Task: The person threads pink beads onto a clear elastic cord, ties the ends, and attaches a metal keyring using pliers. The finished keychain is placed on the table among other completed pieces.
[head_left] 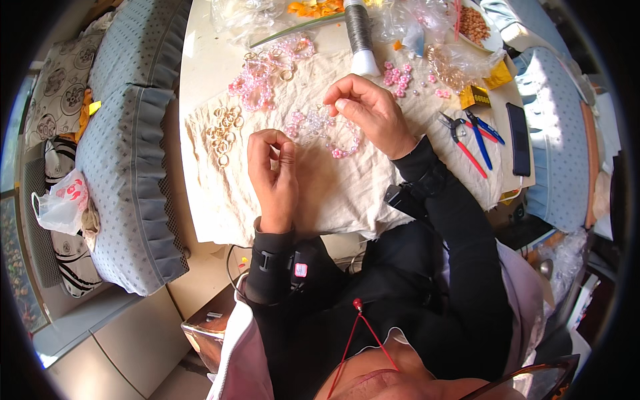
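Across the cloth-covered bench [208, 63], apparently midway through stringing beads. At 8 o'clock of the work, left hand [272, 170], wrist nearly straight, fingers curled, thumb against index finger in a closed pinch. At 2 o'clock, right hand [367, 110], forearm slanting up from 5 o'clock, thumb and index finger likewise pinched together. Anything gripped in either, too fine to tell. Between both, pink-and-clear bead strand [338, 153], partly looped. At 3 o'clock, pliers [481, 143]; at 9, gold rings [225, 127]. Next, probably: steady tension at left, fine guiding at right.
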Action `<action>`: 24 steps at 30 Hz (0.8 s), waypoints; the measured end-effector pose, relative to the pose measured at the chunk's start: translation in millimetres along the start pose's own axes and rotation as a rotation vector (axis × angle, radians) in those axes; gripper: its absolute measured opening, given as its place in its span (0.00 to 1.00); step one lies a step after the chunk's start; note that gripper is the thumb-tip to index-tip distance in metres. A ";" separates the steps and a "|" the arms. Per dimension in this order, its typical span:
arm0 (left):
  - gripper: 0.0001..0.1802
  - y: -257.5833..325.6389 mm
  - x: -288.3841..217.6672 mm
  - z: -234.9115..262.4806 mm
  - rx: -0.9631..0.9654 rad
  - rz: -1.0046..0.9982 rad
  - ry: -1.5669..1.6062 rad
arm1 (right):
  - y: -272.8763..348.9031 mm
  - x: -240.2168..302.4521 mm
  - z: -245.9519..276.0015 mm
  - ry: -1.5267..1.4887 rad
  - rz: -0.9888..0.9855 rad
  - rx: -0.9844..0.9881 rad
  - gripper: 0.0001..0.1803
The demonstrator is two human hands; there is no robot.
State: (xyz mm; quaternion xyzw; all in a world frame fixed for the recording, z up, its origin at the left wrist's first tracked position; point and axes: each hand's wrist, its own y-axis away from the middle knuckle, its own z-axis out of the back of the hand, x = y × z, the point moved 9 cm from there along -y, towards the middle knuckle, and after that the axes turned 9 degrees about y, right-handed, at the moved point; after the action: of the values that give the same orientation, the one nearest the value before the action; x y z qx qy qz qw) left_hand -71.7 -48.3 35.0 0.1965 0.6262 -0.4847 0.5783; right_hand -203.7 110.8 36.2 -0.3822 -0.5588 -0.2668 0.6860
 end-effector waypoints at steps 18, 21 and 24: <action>0.08 4.6 19.2 1.1 -0.006 0.154 -0.042 | 3.7 19.9 -15.2 0.626 0.238 0.174 0.07; 0.08 4.4 14.4 -1.6 0.033 0.109 -0.158 | 5.2 20.1 -18.5 0.623 0.220 0.189 0.08; 0.08 4.3 13.4 -3.6 0.033 0.111 -0.161 | 4.2 21.3 -18.9 0.635 0.221 0.187 0.07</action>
State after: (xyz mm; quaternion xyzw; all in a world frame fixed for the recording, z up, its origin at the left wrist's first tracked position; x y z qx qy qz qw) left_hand -73.6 -47.5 20.5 0.2008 0.5576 -0.4763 0.6495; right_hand -184.8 98.9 54.4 -0.2735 -0.2947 -0.2443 0.8824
